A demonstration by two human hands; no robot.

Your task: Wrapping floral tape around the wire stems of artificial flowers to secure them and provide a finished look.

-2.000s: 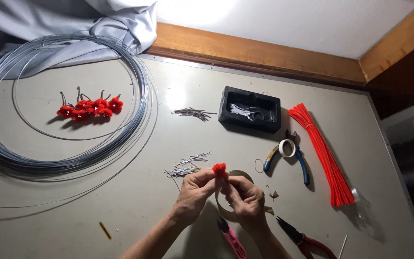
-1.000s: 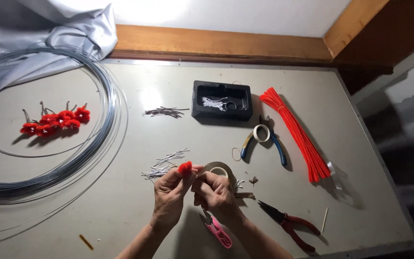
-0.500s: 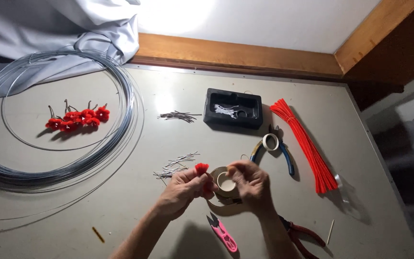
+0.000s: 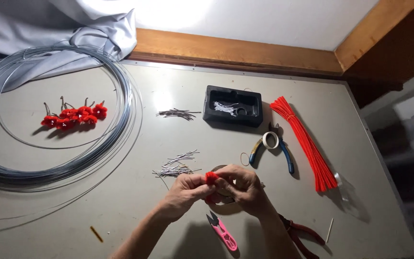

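Both hands meet low in the middle of the grey table [image 4: 168, 225]. My left hand [image 4: 186, 189] and my right hand [image 4: 242, 188] pinch a small red fuzzy flower [image 4: 211, 178] between their fingertips. A roll of tape [image 4: 220, 197] lies flat under the hands, mostly hidden. Short cut wire pieces [image 4: 176, 165] lie just left of the hands. Pink thread snips [image 4: 224, 232] rest on the table in front of my wrists.
A big coil of grey wire [image 4: 58, 158] fills the left side, with several finished red flowers [image 4: 73, 116] inside it. At the back stand a black tray [image 4: 234, 106] and more wire bits [image 4: 178, 113]. Red pipe cleaners [image 4: 307, 144], blue-handled pliers [image 4: 270, 146] and red-handled pliers [image 4: 303, 235] lie right.
My hands stayed joined on the red flower, turning it between the fingers. The view swung left and right and settled a little nearer the table.
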